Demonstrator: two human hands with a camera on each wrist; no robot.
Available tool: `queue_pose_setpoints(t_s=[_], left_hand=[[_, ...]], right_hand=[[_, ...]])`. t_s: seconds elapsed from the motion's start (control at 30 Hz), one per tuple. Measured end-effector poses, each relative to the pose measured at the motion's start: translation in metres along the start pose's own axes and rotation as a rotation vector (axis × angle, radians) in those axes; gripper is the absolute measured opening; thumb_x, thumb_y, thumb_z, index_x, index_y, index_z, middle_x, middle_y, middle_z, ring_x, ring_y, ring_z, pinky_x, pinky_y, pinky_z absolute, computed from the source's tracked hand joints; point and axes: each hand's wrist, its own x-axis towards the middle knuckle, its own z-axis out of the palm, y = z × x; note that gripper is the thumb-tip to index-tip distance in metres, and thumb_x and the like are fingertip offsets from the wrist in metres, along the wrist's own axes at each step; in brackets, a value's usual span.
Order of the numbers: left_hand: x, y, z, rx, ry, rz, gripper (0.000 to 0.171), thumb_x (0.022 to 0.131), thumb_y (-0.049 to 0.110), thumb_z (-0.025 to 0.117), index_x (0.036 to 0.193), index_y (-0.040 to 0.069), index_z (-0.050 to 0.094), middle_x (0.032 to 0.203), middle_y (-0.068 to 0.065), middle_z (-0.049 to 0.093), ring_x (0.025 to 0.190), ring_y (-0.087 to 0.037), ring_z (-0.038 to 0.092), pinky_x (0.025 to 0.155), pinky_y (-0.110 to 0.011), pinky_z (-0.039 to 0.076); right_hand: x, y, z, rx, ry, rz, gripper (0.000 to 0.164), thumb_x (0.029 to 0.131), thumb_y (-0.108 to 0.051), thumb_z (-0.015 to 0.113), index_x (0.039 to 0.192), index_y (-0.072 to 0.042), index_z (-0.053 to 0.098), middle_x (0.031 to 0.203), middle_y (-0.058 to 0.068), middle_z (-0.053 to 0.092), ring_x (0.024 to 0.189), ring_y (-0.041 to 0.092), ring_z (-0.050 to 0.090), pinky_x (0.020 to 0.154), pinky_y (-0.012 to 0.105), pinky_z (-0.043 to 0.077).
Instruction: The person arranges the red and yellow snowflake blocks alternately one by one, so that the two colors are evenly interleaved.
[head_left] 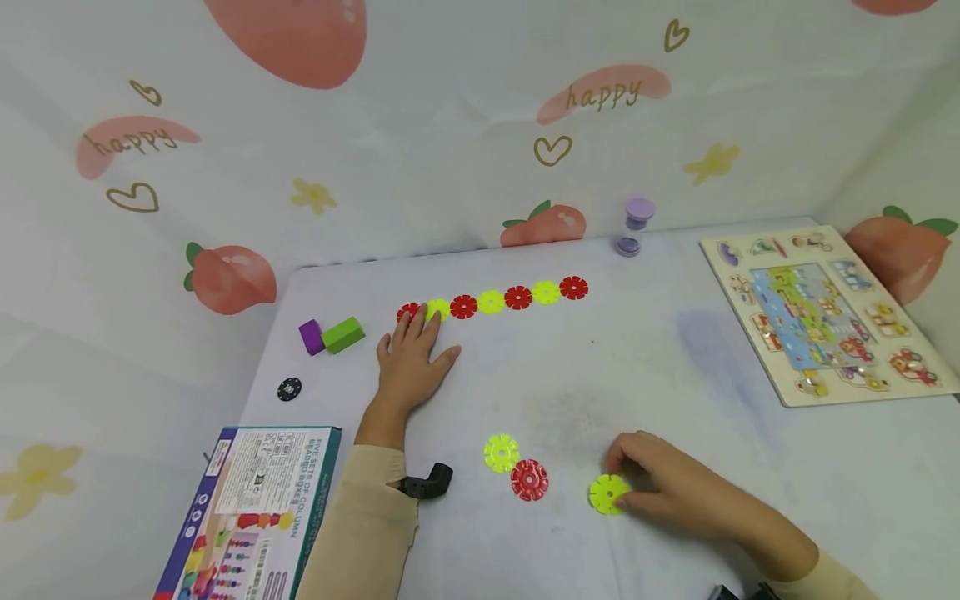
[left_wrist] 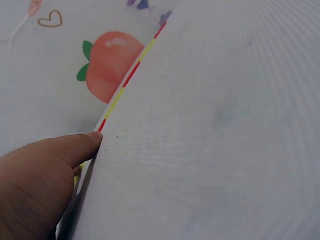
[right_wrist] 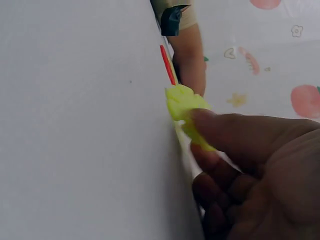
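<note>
Right hand [head_left: 675,490]: thumb and finger clamped on bright-yellow notched plastic disc [head_left: 602,495]; table contact unclear.
Loose pair: red notched plastic disc [head_left: 529,480] at 9 o'clock from held one, yellow notched plastic disc [head_left: 501,452] at 10; both apart from it.
Row of alternating red and yellow discs [head_left: 491,302]: 11 o'clock.
Left hand [head_left: 408,368]: fingers apart, tips at row's 9 o'clock end.
Handling: rim pinch seems best, slots uncovered; light left-hand pressure should avoid skewing the row.

White table [head_left: 540,358] with notched discs [head_left: 530,487], two blocks [head_left: 343,335], black chip [head_left: 289,389], box [head_left: 262,500], hourglass [head_left: 635,225], puzzle board [head_left: 817,321].
</note>
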Motion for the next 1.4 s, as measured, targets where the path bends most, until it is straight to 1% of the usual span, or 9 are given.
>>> queue_pose_setpoints(t_s=[0.17, 0.37, 0.5, 0.63, 0.8, 0.9, 1.0, 1.13, 1.4], left_hand=[[0.000, 0.001, -0.001, 0.004, 0.003, -0.008, 0.078, 0.089, 0.061, 0.050, 0.152, 0.022, 0.029, 0.158, -0.003, 0.015, 0.143, -0.029, 0.007, 0.106, -0.061, 0.007], [0.000, 0.002, 0.000, -0.007, 0.005, -0.002, 0.077, 0.089, 0.060, 0.051, 0.152, 0.021, 0.029, 0.158, -0.004, 0.015, 0.143, -0.030, 0.007, 0.106, -0.062, 0.006], [-0.001, 0.001, 0.000, -0.010, 0.000, -0.006, 0.077, 0.089, 0.060, 0.050, 0.152, 0.021, 0.029, 0.158, -0.004, 0.015, 0.143, -0.030, 0.007, 0.106, -0.061, 0.006], [-0.002, 0.000, 0.000, -0.003, -0.002, -0.008, 0.076, 0.089, 0.061, 0.049, 0.152, 0.022, 0.029, 0.159, -0.003, 0.014, 0.143, -0.029, 0.006, 0.106, -0.061, 0.006], [-0.001, 0.000, 0.001, -0.006, 0.002, -0.004, 0.076, 0.089, 0.061, 0.049, 0.152, 0.023, 0.028, 0.159, -0.002, 0.014, 0.143, -0.028, 0.005, 0.106, -0.060, 0.006], [-0.001, -0.001, 0.001, -0.005, 0.003, -0.001, 0.076, 0.090, 0.061, 0.048, 0.152, 0.023, 0.028, 0.159, -0.002, 0.014, 0.143, -0.028, 0.005, 0.106, -0.060, 0.005], [0.000, -0.001, 0.002, -0.003, 0.004, -0.002, 0.076, 0.090, 0.062, 0.047, 0.152, 0.023, 0.027, 0.159, -0.002, 0.014, 0.143, -0.027, 0.005, 0.106, -0.061, 0.005], [0.001, 0.000, 0.003, -0.001, 0.010, 0.005, 0.077, 0.089, 0.063, 0.047, 0.152, 0.024, 0.027, 0.159, -0.002, 0.013, 0.143, -0.027, 0.004, 0.106, -0.060, 0.005], [0.000, 0.000, 0.001, -0.001, 0.001, -0.005, 0.076, 0.090, 0.062, 0.048, 0.152, 0.024, 0.027, 0.159, -0.001, 0.013, 0.143, -0.027, 0.004, 0.107, -0.059, 0.005]], right_hand=[[0.006, 0.000, -0.010, 0.127, 0.043, 0.112, 0.013, 0.093, -0.018, 0.065, 0.098, -0.026, 0.056, 0.088, -0.010, 0.060, 0.077, 0.010, 0.056, 0.066, 0.025, 0.048], [0.028, 0.015, -0.037, 0.094, 0.188, 0.156, 0.016, 0.095, -0.013, 0.061, 0.108, -0.021, 0.067, 0.104, -0.008, 0.065, 0.088, 0.012, 0.060, 0.073, 0.029, 0.051], [0.057, 0.032, -0.060, 0.075, 0.265, 0.234, 0.034, 0.096, -0.029, 0.060, 0.127, -0.016, 0.061, 0.119, 0.000, 0.062, 0.093, 0.019, 0.059, 0.070, 0.034, 0.051], [0.088, 0.051, -0.081, 0.149, 0.264, 0.352, 0.055, 0.094, -0.041, 0.059, 0.142, -0.017, 0.047, 0.128, 0.006, 0.056, 0.094, 0.025, 0.057, 0.070, 0.038, 0.050], [0.117, 0.067, -0.098, 0.214, 0.217, 0.494, 0.076, 0.089, -0.054, 0.060, 0.151, -0.022, 0.030, 0.106, 0.014, 0.061, 0.082, 0.028, 0.057, 0.072, 0.038, 0.046], [0.128, 0.071, -0.102, 0.172, 0.208, 0.528, 0.081, 0.088, -0.055, 0.059, 0.153, -0.021, 0.024, 0.107, 0.016, 0.058, 0.079, 0.030, 0.057, 0.073, 0.040, 0.046], [0.135, 0.072, -0.104, 0.040, 0.207, 0.497, 0.078, 0.091, -0.049, 0.059, 0.152, -0.012, 0.026, 0.134, 0.019, 0.044, 0.109, 0.036, 0.052, 0.093, 0.050, 0.041], [0.139, 0.073, -0.103, -0.215, 0.151, 0.420, 0.068, 0.093, -0.036, 0.059, 0.146, -0.001, 0.035, 0.151, 0.022, 0.027, 0.137, 0.040, 0.022, 0.108, 0.056, 0.019], [0.145, 0.068, -0.100, -0.401, 0.032, 0.360, 0.066, 0.092, -0.033, 0.062, 0.145, -0.001, 0.039, 0.152, 0.021, 0.026, 0.132, 0.043, 0.025, 0.102, 0.055, 0.026]])
